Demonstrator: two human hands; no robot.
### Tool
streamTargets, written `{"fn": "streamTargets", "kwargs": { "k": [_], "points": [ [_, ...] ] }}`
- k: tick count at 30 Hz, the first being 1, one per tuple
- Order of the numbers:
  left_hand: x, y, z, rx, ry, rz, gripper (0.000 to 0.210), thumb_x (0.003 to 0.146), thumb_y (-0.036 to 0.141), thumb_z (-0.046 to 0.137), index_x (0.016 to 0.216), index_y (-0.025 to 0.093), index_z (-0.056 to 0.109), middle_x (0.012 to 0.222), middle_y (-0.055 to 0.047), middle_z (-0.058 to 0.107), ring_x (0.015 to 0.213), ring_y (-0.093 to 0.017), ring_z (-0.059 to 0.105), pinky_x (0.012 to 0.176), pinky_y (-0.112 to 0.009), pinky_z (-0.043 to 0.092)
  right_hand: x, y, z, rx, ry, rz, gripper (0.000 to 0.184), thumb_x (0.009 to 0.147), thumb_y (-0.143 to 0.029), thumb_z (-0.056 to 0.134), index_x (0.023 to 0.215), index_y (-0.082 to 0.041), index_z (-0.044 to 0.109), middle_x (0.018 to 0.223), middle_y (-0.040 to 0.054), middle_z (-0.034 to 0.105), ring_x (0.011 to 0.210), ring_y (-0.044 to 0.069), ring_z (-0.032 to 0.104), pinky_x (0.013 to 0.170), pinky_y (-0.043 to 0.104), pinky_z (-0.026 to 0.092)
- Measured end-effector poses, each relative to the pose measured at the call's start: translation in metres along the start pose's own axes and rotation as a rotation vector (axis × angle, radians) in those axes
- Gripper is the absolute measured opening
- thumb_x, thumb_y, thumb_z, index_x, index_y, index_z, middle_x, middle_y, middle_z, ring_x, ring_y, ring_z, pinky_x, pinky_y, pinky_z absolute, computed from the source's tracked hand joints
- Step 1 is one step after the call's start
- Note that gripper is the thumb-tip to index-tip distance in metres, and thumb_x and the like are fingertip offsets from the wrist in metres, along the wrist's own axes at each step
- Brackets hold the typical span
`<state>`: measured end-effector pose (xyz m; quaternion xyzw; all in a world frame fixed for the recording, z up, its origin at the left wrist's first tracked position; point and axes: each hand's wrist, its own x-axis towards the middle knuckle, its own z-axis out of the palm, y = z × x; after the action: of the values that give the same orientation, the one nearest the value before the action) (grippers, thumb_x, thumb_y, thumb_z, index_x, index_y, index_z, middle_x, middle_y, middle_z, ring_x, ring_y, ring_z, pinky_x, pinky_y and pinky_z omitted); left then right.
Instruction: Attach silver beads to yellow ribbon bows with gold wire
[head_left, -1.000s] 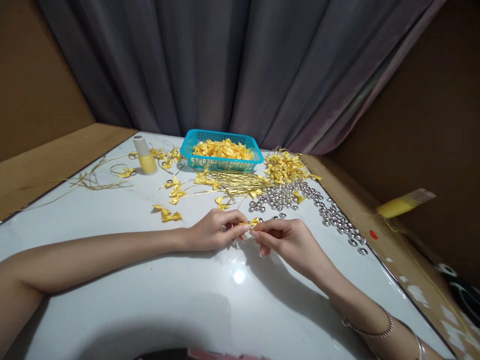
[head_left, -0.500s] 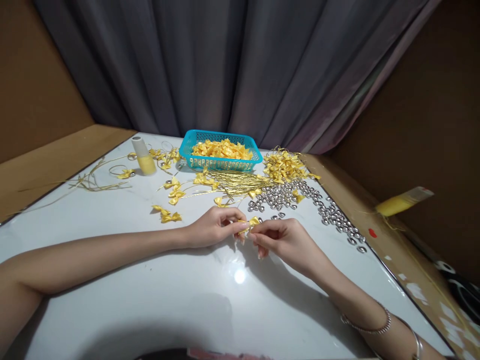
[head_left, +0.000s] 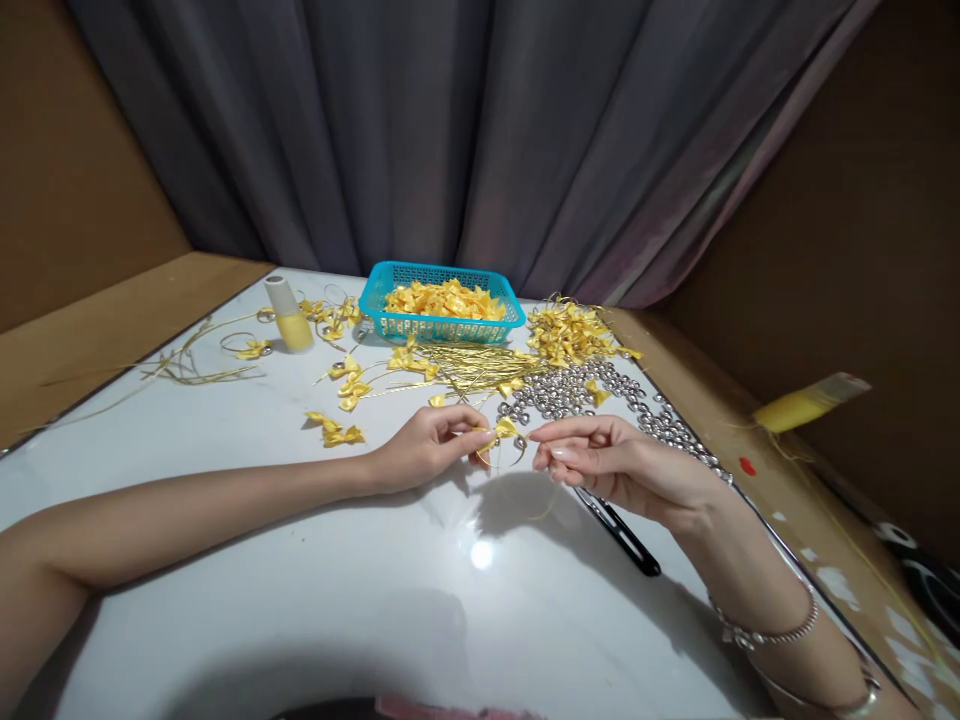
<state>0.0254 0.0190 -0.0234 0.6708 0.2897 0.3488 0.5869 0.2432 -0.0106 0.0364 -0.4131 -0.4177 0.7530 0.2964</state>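
Note:
My left hand (head_left: 435, 447) pinches a small yellow ribbon bow (head_left: 504, 429) between thumb and fingers above the table. A silver bead (head_left: 520, 443) and a thin curved golden strand show at the bow's right side and underneath. Just right of the bow is my right hand (head_left: 607, 460), thumb closed against the fingers. A thin yellow thread (head_left: 551, 500) hangs below these fingers and seems to be held in them; its upper end is hidden. Under my right hand lies a slim tool with a black handle (head_left: 626, 540), its tip partly covered.
A blue basket (head_left: 442, 327) of yellow bows stands at the back. Golden wires (head_left: 480, 367), a heap of finished bows (head_left: 570, 330) and many silver beads (head_left: 559, 390) lie before it. Thread spools stand at left (head_left: 291, 318) and lie at right (head_left: 814, 402).
My right hand has drawn away from the bow to the right and turned, uncovering the black-handled tool and the thin thread. My left hand keeps the bow in nearly the same place.

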Motion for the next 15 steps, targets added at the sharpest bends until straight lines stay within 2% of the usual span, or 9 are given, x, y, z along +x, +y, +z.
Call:
{"fn": "streamTargets", "kwargs": {
  "k": [3, 7, 11, 15],
  "points": [
    [0.0001, 0.0008, -0.0004, 0.0, 0.02, 0.003, 0.015, 0.086, 0.026, 0.055, 0.08, 0.012, 0.056, 0.068, -0.002, 0.063, 0.059, -0.009, 0.056, 0.055, -0.02, 0.043, -0.0014, -0.0017, -0.0018, 0.018, 0.039, -0.006, 0.022, 0.06, -0.017, 0.079, 0.081, -0.018, 0.073, 0.074, 0.0013, 0.071, 0.057, 0.006, 0.063, 0.059, 0.015, 0.052],
    [0.0, 0.0031, -0.0018, 0.007, 0.018, 0.014, 0.015, 0.086, 0.024, 0.054, 0.079, 0.011, 0.057, 0.068, -0.002, 0.063, 0.054, -0.007, 0.051, 0.049, -0.017, 0.038, 0.0005, -0.0016, -0.0025, 0.015, 0.097, -0.005, 0.02, 0.058, -0.021, 0.08, 0.077, -0.017, 0.072, 0.064, -0.0005, 0.068, 0.043, 0.003, 0.052, 0.046, 0.014, 0.048],
    [-0.0002, 0.0068, -0.0015, -0.011, 0.027, -0.003, 0.02, 0.086, 0.03, 0.056, 0.078, 0.012, 0.057, 0.066, -0.002, 0.063, 0.049, -0.006, 0.045, 0.044, -0.017, 0.033, 0.0039, 0.0014, -0.0019, 0.002, 0.074, 0.0, 0.02, 0.06, -0.021, 0.08, 0.078, -0.016, 0.073, 0.066, 0.0005, 0.068, 0.048, 0.003, 0.055, 0.052, 0.012, 0.049],
    [0.0011, 0.0082, -0.0005, -0.141, 0.013, -0.057, 0.023, 0.083, 0.033, 0.06, 0.077, 0.011, 0.057, 0.063, -0.001, 0.062, 0.046, -0.006, 0.044, 0.042, -0.017, 0.032, 0.0046, 0.0048, 0.0013, -0.064, 0.023, -0.029, 0.02, 0.062, -0.019, 0.078, 0.082, -0.017, 0.073, 0.072, 0.0024, 0.071, 0.057, 0.006, 0.062, 0.061, 0.017, 0.052]
  ]
}}
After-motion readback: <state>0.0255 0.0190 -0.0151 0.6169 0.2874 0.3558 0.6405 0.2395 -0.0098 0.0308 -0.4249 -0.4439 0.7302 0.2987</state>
